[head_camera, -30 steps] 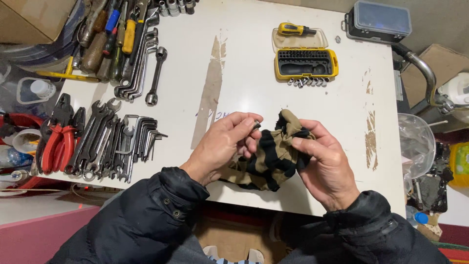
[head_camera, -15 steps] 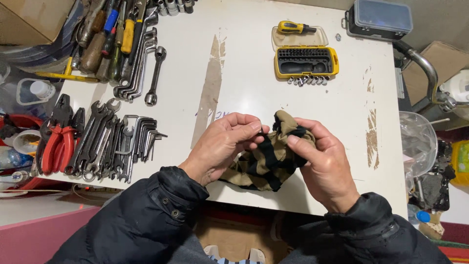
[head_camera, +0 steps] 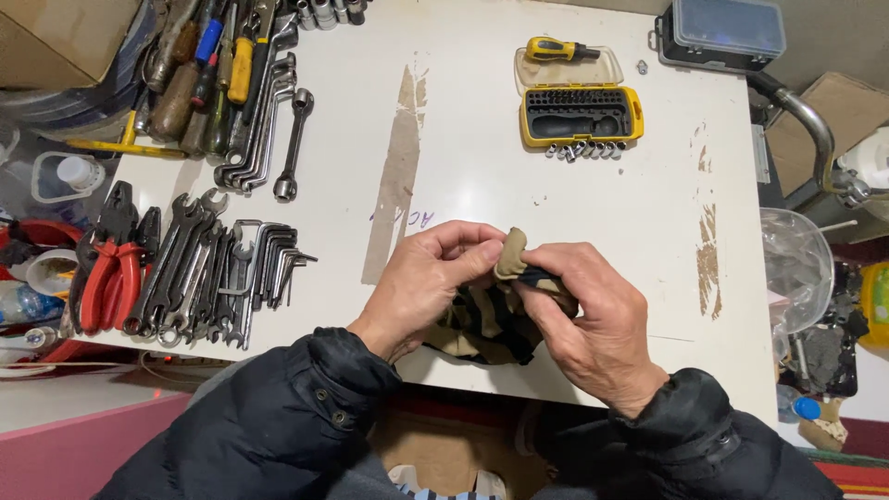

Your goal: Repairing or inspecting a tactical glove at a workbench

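Closest in, two black padded jacket sleeves (head_camera: 278,426) reach over the near edge of the white, paint-scuffed bench (head_camera: 482,157). Between the hands sits a crumpled tan-and-black fabric glove (head_camera: 491,319) — it hangs just above the bench's front edge. The left hand (head_camera: 421,282) is closed on the glove's upper left side, thumb and fingertips pinching the tan tip. The right hand (head_camera: 593,319) is closed on it too, fingers curled over the right side, touching the same tan tip. Off to the left lies a row of steel spanners and hex keys (head_camera: 218,273), with red-handled pliers (head_camera: 106,282) beside them. Farther back stands an open yellow-and-black screwdriver bit case (head_camera: 579,111) — and beyond it, at the far corner, a clear-lidded dark plastic box (head_camera: 727,32).
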